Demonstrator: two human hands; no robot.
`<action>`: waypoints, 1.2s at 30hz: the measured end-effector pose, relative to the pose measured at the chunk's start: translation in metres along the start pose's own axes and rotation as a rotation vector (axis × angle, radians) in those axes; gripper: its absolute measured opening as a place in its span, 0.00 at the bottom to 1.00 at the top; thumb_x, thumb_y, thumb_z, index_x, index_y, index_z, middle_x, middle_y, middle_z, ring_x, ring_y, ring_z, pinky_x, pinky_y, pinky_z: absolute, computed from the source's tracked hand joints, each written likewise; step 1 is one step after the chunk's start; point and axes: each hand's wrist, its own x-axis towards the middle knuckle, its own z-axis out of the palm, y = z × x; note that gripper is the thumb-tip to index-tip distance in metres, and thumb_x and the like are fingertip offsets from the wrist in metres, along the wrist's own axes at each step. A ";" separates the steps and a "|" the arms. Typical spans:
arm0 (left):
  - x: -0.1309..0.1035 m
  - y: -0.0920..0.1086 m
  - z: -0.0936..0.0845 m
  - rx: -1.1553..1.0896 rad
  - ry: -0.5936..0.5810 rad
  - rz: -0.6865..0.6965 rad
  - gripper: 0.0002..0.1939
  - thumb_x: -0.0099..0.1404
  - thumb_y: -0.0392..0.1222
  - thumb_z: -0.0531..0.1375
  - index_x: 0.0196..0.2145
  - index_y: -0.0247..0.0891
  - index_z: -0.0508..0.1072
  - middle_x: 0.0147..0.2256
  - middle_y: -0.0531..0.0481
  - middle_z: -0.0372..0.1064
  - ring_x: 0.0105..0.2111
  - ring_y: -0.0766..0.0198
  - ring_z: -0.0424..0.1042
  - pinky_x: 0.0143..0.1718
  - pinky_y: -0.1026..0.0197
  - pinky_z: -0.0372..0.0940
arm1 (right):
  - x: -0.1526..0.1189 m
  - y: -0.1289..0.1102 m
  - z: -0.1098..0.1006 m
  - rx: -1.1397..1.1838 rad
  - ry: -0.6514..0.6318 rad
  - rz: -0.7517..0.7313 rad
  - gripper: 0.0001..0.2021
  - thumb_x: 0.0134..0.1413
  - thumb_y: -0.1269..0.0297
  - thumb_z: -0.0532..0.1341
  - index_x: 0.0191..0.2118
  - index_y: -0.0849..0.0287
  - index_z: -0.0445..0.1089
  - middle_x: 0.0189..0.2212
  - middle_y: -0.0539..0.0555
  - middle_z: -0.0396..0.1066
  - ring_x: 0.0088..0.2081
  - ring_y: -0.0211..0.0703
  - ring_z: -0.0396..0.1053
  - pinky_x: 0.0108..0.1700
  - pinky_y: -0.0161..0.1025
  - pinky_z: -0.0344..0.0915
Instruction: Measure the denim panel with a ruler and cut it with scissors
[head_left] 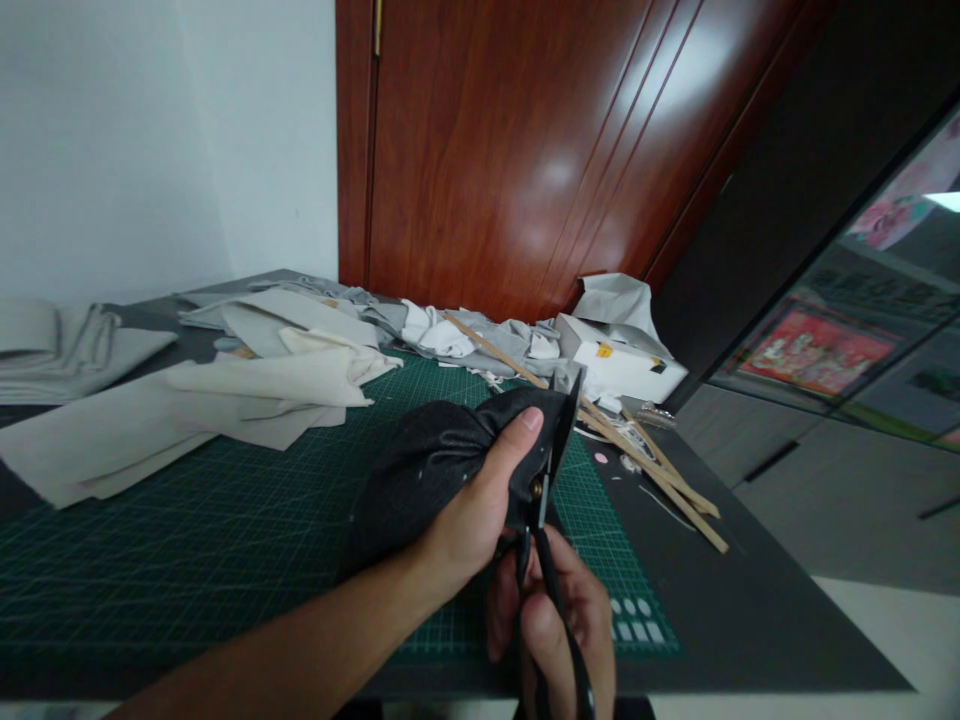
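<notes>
Black cloth (420, 475) hangs bunched in my left hand (487, 480), whose thumb presses on top of it near its right edge. My right hand (559, 610) is wrapped round the black handles of a pair of scissors (551, 490). The scissors point away from me, their blades parted around the cloth's edge just right of my left thumb. Beneath both hands lies a green cutting mat (262, 530) with a printed grid. The left fingers under the cloth are hidden.
Cream fabric pieces (247, 390) lie at the left, with folded fabric (67, 350) beyond. Grey and white scraps (450, 330) line the back. A white box (622, 355) stands at the back right, near wooden strips (667, 480). The dark table (750, 600) ends at right.
</notes>
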 end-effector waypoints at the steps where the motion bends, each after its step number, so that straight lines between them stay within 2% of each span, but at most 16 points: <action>1: 0.001 0.001 0.000 -0.013 0.004 0.010 0.30 0.62 0.68 0.65 0.38 0.33 0.85 0.26 0.44 0.80 0.18 0.63 0.72 0.16 0.65 0.63 | 0.000 0.000 0.000 0.002 0.003 0.002 0.30 0.45 0.39 0.76 0.45 0.57 0.77 0.21 0.44 0.63 0.20 0.34 0.54 0.20 0.32 0.56; 3: 0.002 0.001 0.001 -0.039 0.021 0.075 0.28 0.64 0.64 0.65 0.44 0.35 0.84 0.33 0.44 0.83 0.24 0.61 0.77 0.22 0.65 0.68 | 0.000 0.000 0.000 0.007 0.010 0.005 0.30 0.44 0.38 0.76 0.45 0.57 0.78 0.22 0.44 0.63 0.20 0.34 0.54 0.20 0.32 0.56; 6: 0.005 -0.001 0.002 -0.068 0.049 0.229 0.23 0.67 0.59 0.66 0.52 0.41 0.82 0.45 0.47 0.83 0.40 0.58 0.82 0.41 0.62 0.74 | 0.000 0.000 0.000 0.006 0.018 0.006 0.31 0.44 0.38 0.77 0.46 0.57 0.78 0.22 0.45 0.64 0.20 0.34 0.54 0.20 0.32 0.57; 8: 0.006 -0.003 0.002 -0.080 0.047 0.284 0.21 0.69 0.56 0.65 0.54 0.45 0.81 0.49 0.50 0.82 0.47 0.58 0.80 0.53 0.61 0.71 | 0.000 0.001 -0.001 -0.001 0.015 0.003 0.30 0.44 0.38 0.76 0.44 0.57 0.76 0.22 0.45 0.63 0.20 0.34 0.54 0.20 0.32 0.57; 10: 0.006 -0.003 0.002 -0.079 0.046 0.296 0.20 0.69 0.54 0.65 0.55 0.46 0.81 0.51 0.51 0.81 0.51 0.58 0.79 0.58 0.60 0.69 | 0.000 0.001 -0.002 -0.010 0.007 -0.001 0.28 0.45 0.38 0.76 0.42 0.56 0.75 0.22 0.44 0.62 0.20 0.33 0.53 0.20 0.32 0.56; 15: 0.006 -0.004 0.002 -0.057 0.107 0.280 0.23 0.66 0.55 0.68 0.55 0.43 0.81 0.50 0.48 0.82 0.51 0.55 0.79 0.55 0.58 0.71 | 0.000 0.001 -0.002 0.002 0.006 -0.005 0.27 0.46 0.39 0.76 0.39 0.56 0.73 0.22 0.44 0.62 0.20 0.34 0.53 0.20 0.33 0.55; 22: 0.005 -0.004 0.001 0.008 0.120 0.298 0.25 0.67 0.58 0.66 0.56 0.42 0.80 0.47 0.48 0.82 0.53 0.53 0.78 0.56 0.55 0.71 | 0.001 0.000 0.000 0.014 0.013 -0.002 0.25 0.48 0.41 0.76 0.38 0.56 0.73 0.22 0.43 0.60 0.20 0.32 0.52 0.19 0.31 0.54; 29: 0.004 -0.003 0.001 0.011 0.126 0.261 0.25 0.64 0.61 0.67 0.51 0.42 0.81 0.41 0.48 0.83 0.47 0.52 0.81 0.47 0.57 0.75 | 0.001 0.000 0.002 -0.013 0.048 0.000 0.24 0.47 0.41 0.76 0.36 0.56 0.73 0.21 0.42 0.58 0.18 0.31 0.52 0.17 0.30 0.53; 36: 0.005 -0.005 0.000 0.022 0.111 0.280 0.20 0.68 0.57 0.65 0.51 0.44 0.81 0.43 0.49 0.83 0.57 0.53 0.76 0.60 0.56 0.68 | 0.001 0.000 0.001 -0.067 0.067 0.002 0.24 0.49 0.42 0.76 0.38 0.57 0.75 0.18 0.42 0.60 0.15 0.31 0.52 0.16 0.30 0.51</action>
